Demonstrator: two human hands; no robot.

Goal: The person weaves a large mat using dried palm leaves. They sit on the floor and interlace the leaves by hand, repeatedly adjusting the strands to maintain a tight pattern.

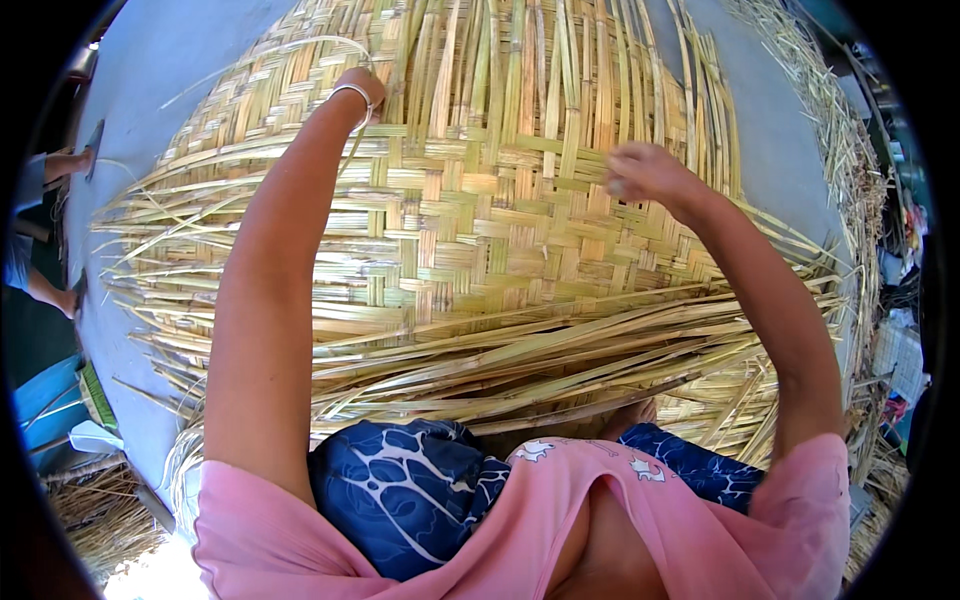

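Note:
A large woven mat (470, 220) of flat, split cane-like strips in yellow, green and tan spreads in front of me. My left hand (362, 90), with a white bangle at the wrist, is closed on a thin pale strip (300, 45) that arches out to the left over the weave. Its fingertips are partly hidden. On the right, my right hand (645, 172) is curled closed just above the mat's weave, slightly blurred. Whatever may be between its fingers does not show. Loose upright strips (540, 70) run away from me between the two hands.
A thick bundle of loose strips (540, 360) lies across the mat near my knees. Cut straw (820, 140) is heaped along the right edge of the grey floor (150, 130). At far left, another person's feet (68, 300) show beside a green-bristled broom (97, 392).

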